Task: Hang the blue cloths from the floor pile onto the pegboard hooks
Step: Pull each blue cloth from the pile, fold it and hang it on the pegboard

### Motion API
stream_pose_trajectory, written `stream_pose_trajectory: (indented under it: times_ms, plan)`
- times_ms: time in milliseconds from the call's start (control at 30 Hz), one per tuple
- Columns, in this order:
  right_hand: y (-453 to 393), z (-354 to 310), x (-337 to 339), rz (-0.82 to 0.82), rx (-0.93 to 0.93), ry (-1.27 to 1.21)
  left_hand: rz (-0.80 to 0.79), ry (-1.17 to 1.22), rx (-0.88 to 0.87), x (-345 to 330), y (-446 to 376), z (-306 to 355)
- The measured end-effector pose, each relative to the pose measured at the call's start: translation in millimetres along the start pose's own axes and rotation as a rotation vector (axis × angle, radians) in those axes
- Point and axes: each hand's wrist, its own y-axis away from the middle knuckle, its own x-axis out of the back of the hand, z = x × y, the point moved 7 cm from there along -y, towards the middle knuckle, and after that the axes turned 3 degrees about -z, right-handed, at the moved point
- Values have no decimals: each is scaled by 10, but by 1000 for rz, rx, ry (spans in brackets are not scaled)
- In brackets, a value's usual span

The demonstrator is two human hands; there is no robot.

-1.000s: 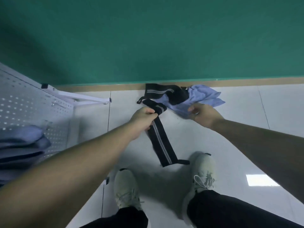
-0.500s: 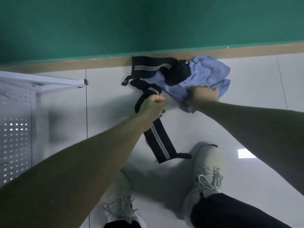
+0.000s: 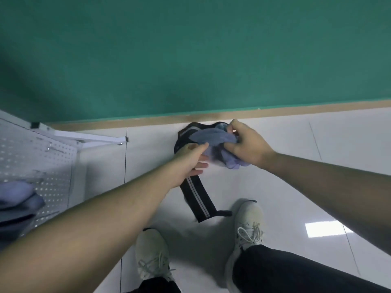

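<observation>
Gripping now, head view: both hands work at the cloth pile on the floor by the wall's foot.
Right hand (image 3: 246, 145): its grip is closed on the blue cloth (image 3: 213, 138), thumb and curled fingers bunching the soft, crumpled fabric just above the floor.
Left hand (image 3: 191, 158): fingers straight and relaxed, the grip open, touching the near edge of the same blue cloth; palm turned towards the bundle.
Black strap (image 3: 197, 197): a flat woven band with two pale stripes along its length, running from under the left hand towards the shoes, ending in a small dark tab; more black fabric lies bunched behind the blue cloth.
Floor (image 3: 296, 176): glossy white tiles with thin dark joints and a bright rectangular reflection at the right.
Wall (image 3: 190, 60): matt green, with a tan skirting strip where it meets the floor.
Pegboard (image 3: 42, 166): white perforated metal panel at the left edge, small hooks on it.
Hung cloths (image 3: 17, 197): folded blue fabric draped at the pegboard's near side.
Shoes (image 3: 248, 220): pale laced trainers below dark trouser legs.
</observation>
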Motion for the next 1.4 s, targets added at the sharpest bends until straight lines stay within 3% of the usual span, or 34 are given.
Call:
stream_pose_trajectory:
  times_ms: [200, 367, 633, 933, 1033, 1300, 1400]
  plan:
    - [466, -750, 434, 31, 122, -145, -32, 314, -81, -56, 763, 457]
    - [900, -1223, 633, 55, 208, 5, 22, 456, -213, 9, 1373, 563]
    - [1471, -1424, 741, -54, 85, 44, 129, 495, -473, 162, 2398, 1016]
    - [2286, -2399, 1236, 159, 379, -313, 5, 623, -625, -55, 3468, 1525]
    - [2429, -2646, 1317, 142, 365, -285, -18, 626, -649, -123, 3742, 1638]
    - [2686, -2874, 1708, 302, 296, -180, 4, 638, -744, -59, 4342, 1815]
    - [2757, -2934, 1804, 330, 278, -276, -16, 671, -745, -86, 4474, 1823]
